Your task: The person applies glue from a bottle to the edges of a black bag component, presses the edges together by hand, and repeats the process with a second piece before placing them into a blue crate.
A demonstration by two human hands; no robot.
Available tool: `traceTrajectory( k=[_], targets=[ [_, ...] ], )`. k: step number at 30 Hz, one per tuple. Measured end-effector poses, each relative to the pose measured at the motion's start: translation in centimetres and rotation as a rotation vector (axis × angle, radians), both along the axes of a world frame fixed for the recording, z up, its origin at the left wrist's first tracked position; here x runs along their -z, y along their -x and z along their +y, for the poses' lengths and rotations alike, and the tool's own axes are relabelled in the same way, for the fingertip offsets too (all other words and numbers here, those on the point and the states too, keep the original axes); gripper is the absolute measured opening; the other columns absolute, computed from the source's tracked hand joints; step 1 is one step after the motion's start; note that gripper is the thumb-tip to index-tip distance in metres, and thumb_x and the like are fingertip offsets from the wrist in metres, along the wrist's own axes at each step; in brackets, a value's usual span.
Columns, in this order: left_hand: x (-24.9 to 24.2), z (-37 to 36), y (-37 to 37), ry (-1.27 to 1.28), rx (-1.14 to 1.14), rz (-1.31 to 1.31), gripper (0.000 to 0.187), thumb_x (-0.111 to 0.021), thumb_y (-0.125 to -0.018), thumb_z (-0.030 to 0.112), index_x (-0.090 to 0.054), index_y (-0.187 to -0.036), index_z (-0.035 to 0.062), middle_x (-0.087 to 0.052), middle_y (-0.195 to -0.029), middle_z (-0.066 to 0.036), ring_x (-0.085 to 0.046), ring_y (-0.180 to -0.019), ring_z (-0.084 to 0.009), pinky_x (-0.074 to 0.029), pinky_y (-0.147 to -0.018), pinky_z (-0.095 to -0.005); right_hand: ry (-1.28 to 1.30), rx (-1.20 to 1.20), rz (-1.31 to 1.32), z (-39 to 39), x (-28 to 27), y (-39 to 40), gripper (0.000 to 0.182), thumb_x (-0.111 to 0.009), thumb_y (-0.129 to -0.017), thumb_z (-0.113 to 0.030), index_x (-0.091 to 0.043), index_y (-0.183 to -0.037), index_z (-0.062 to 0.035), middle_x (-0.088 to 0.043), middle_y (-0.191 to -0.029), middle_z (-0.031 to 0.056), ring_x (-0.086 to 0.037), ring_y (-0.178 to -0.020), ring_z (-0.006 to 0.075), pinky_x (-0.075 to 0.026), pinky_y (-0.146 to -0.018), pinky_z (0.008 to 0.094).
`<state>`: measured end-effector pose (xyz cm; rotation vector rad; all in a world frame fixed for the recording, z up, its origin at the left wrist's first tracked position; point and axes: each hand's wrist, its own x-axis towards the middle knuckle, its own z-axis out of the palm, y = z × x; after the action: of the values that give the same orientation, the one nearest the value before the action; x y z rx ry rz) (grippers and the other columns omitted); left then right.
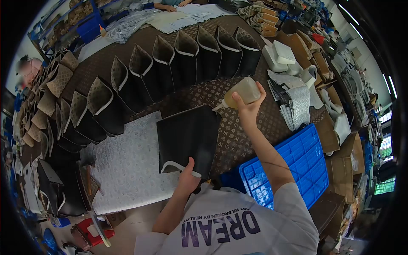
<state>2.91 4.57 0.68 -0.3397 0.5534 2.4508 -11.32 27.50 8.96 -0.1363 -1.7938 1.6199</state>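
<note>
My right hand [250,106] is wrapped round a squeeze bottle [246,91] of yellowish liquid. The bottle is tilted, with its white nozzle pointing down at the far right corner of a black bag body [189,134]; whether the tip touches cannot be told. My left hand [188,177] grips the near edge of that bag body, thumb on top and fingers hidden underneath. A white strip runs along this near edge. Under and beside the bag body lies a silvery patterned sheet [131,170].
Several black bag bodies [185,63] stand in an arc, open tops showing patterned lining. A blue plastic crate [297,163] is at my right, near white containers [282,53] and cardboard boxes [344,165]. Another person's hands [172,7] work at the table's far side.
</note>
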Motion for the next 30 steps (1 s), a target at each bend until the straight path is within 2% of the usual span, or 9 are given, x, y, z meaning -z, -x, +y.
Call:
traceTrajectory(
  k=[3, 10, 13, 19, 25, 30],
  targets=[
    [-0.3, 0.0, 0.1, -0.063, 0.000, 0.008, 0.055, -0.044, -0.098, 0.039, -0.040, -0.134, -0.0014, -0.047, -0.136, -0.009, -0.045, -0.124, -0.0220, -0.035, -0.104, -0.0348, -0.041, 0.008, 0.013, -0.2, 0.4, 0.3, 0.084, -0.080, -0.073, -0.020, -0.024, -0.134, -0.0059, -0.040, -0.124, 0.0153, -0.047, -0.113, 0.0237, -0.042, -0.095, 0.0355],
    [-0.2, 0.2, 0.1, -0.015, -0.031, -0.043, 0.056, -0.041, -0.098, 0.041, -0.039, -0.135, -0.0004, -0.048, -0.135, -0.012, -0.047, -0.123, -0.0245, -0.036, -0.103, -0.0371, -0.062, 0.071, -0.017, 0.6, 1.6, 0.3, 0.085, -0.080, -0.073, -0.020, -0.024, -0.134, -0.0046, -0.040, -0.125, 0.0169, -0.045, -0.115, 0.0254, -0.042, -0.095, 0.0365],
    [-0.3, 0.3, 0.0, -0.006, -0.028, -0.012, 0.056, -0.042, -0.098, 0.041, -0.038, -0.136, -0.0001, -0.047, -0.136, -0.011, -0.046, -0.124, -0.0241, -0.037, -0.103, -0.0371, 0.199, 0.057, -0.110, 1.0, 1.9, -0.2, 0.080, -0.079, -0.074, -0.020, -0.025, -0.131, -0.0042, -0.042, -0.122, 0.0165, -0.048, -0.110, 0.0244, -0.043, -0.092, 0.0361],
    [-0.6, 0.1, 0.4, -0.025, -0.034, 0.039, 0.055, -0.043, -0.097, 0.040, -0.037, -0.136, 0.0007, -0.047, -0.136, -0.010, -0.046, -0.124, -0.0232, -0.037, -0.102, -0.0367, 0.503, 0.072, -0.281, 2.1, 4.0, -0.8, 0.077, -0.078, -0.075, -0.022, -0.023, -0.126, -0.0059, -0.043, -0.115, 0.0146, -0.051, -0.106, 0.0239, -0.050, -0.082, 0.0388],
    [-1.5, 0.3, 0.4, 0.040, -0.057, 0.038, 0.055, -0.043, -0.097, 0.041, -0.038, -0.136, 0.0017, -0.048, -0.135, -0.010, -0.047, -0.122, -0.0233, -0.037, -0.102, -0.0372, 0.553, -0.027, -0.402, 2.6, 4.0, -2.7, 0.080, -0.079, -0.073, -0.027, -0.022, -0.125, -0.0060, -0.042, -0.116, 0.0145, -0.053, -0.106, 0.0267, -0.053, -0.074, 0.0416],
    [-2.0, 0.8, 0.7, 0.012, -0.025, 0.038, 0.057, -0.043, -0.097, 0.043, -0.039, -0.135, 0.0011, -0.048, -0.134, -0.008, -0.046, -0.122, -0.0219, -0.035, -0.104, -0.0353, 0.542, 0.012, -0.425, 1.2, 2.4, -5.1, 0.081, -0.079, -0.073, -0.025, -0.023, -0.128, -0.0060, -0.044, -0.115, 0.0139, -0.052, -0.106, 0.0259, -0.051, -0.077, 0.0417]
  ],
)
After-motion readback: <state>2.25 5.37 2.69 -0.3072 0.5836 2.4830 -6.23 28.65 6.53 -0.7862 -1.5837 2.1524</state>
